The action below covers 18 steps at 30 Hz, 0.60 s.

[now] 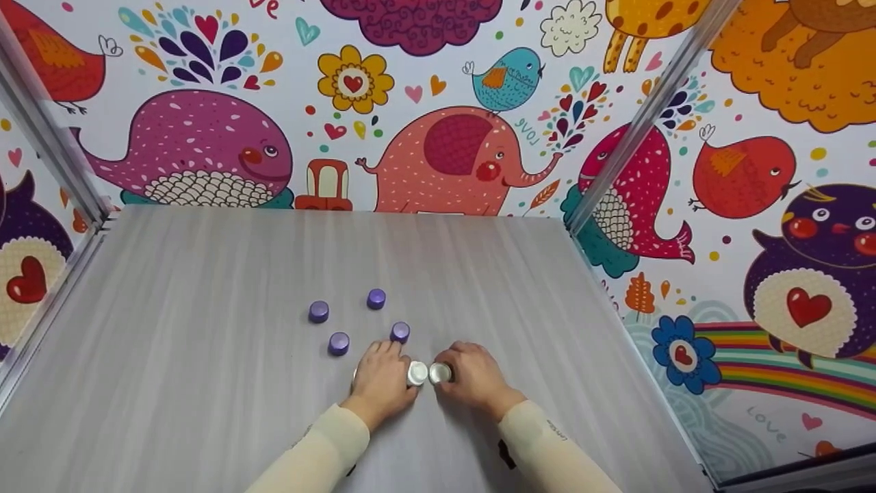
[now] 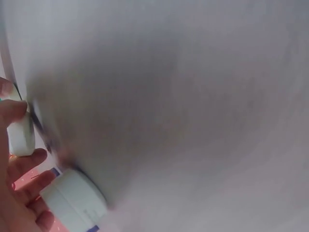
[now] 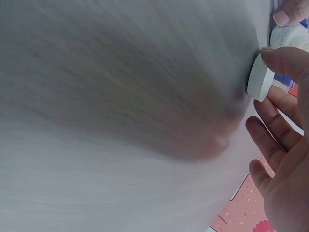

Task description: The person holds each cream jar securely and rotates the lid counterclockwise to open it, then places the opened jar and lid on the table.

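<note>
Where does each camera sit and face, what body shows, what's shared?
Head: on the head, facing forward and down at tabletop and patterned wall; left hand, right hand, both sleeves show.
Left wrist: on that wrist, looking across the tabletop; left thumb and fingers at left edge.
Right wrist: on that wrist, looking across the tabletop; right hand at right edge, another thumb above.
Shared: head and right wrist both show the white disc in the right hand.

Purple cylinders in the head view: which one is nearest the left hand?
The rightmost purple cylinder, just beyond the left hand; the other three stand farther off.
</note>
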Motion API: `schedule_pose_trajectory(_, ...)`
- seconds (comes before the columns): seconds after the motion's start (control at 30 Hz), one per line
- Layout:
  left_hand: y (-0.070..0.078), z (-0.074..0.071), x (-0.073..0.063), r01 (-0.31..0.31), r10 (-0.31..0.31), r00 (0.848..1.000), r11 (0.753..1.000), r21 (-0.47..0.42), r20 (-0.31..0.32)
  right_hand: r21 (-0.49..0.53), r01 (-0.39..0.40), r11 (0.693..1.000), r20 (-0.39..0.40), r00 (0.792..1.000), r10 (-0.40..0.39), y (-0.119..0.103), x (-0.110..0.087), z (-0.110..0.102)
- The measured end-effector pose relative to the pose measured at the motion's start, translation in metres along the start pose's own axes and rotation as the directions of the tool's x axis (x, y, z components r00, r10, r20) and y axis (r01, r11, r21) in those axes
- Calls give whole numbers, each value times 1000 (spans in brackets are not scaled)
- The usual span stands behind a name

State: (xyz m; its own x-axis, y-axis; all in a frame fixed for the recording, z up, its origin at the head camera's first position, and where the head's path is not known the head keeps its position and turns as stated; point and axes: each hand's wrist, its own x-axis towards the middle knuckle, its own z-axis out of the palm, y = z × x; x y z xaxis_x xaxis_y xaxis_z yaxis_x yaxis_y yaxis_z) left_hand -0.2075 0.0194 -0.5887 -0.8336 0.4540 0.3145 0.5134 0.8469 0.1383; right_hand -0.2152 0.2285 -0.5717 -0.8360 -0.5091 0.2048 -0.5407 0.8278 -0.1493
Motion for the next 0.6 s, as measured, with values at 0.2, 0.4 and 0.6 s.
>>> schedule_pose_trajectory(0.2, 0, 4, -1, 7, -7, 1000, 1000, 3, -19, 7, 12, 1000, -8, 1000, -12, 0, 1, 0)
schedule_pose_trajectory(0.4, 1, 5, -1, 32, -32, 999, 999, -3, -13, 5, 14, 1000, 8, 1000, -14, 0, 1, -1)
schedule_pose_trajectory(0.6, 2, 3, -1, 66, -66, 998, 998, -22, 11, 1, 30, 1000, 7, 1000, -30, 1, 2, -2)
